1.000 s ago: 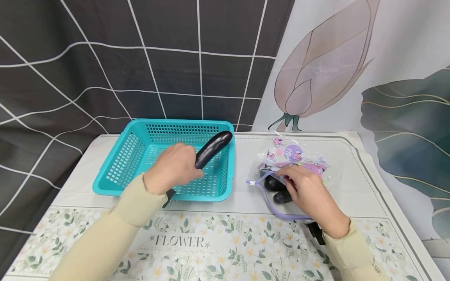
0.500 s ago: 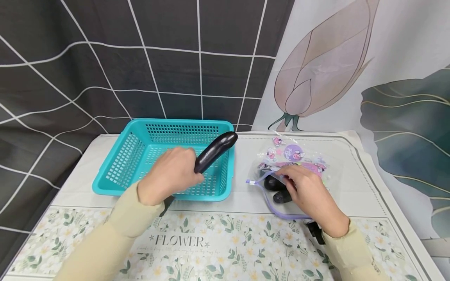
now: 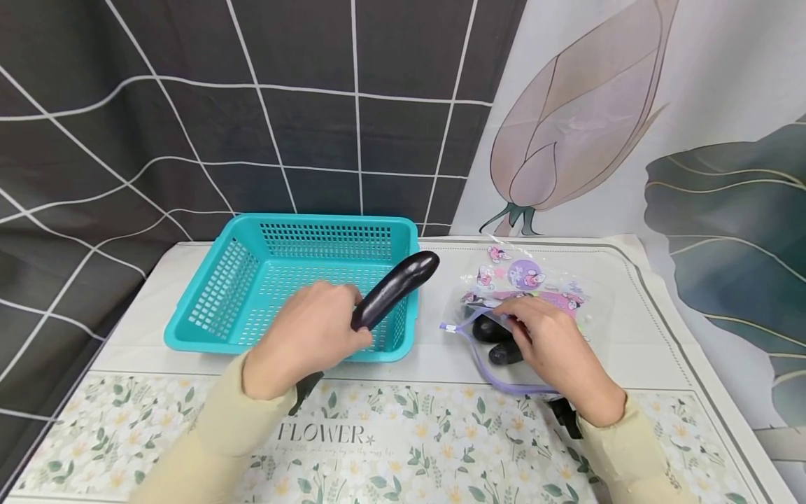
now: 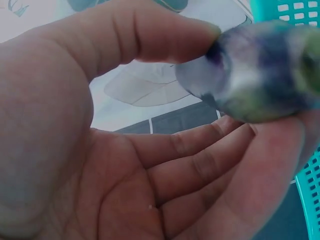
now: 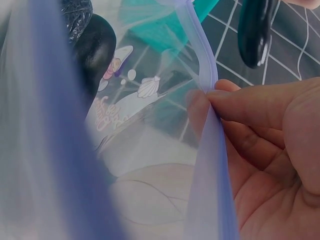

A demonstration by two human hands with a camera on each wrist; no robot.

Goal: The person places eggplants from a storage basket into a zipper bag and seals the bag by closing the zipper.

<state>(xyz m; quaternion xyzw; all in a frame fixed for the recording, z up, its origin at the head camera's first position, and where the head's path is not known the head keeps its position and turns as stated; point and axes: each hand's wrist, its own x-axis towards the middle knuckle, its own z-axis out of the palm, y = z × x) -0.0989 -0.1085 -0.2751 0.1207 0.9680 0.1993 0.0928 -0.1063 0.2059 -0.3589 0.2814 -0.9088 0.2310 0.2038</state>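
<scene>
A glossy dark eggplant [image 3: 399, 285] slants across the right side of a teal basket [image 3: 277, 276], its far end past the right rim as seen from the head. How high it is above the rim is hard to judge. Its near end is hidden in the left hand [image 3: 308, 339], which grips it between thumb and fingers; in the left wrist view it is blurred and cut off at the right edge.

Well to the right, the right hand [image 3: 557, 343] pinches the lilac zip edge [image 3: 497, 381] of a clear printed bag [image 3: 525, 273] between thumb and fingertip. Two more dark pieces, a larger one [image 3: 490, 329] and a smaller one [image 3: 506, 353], lie in the bag near its mouth, their right parts covered by the bag's edge and the hand. The right wrist view cuts them off at the top, one with a crinkled sheen that is hard to make out.

Basket and bag rest on a surface [image 3: 441, 455] with a floral print; the left sleeve [image 3: 227, 420] covers part of its lettering. Behind are a dark gridded cloth [image 3: 315, 126] and a pale flowered one [image 3: 579, 105], both cut off by the frame.
</scene>
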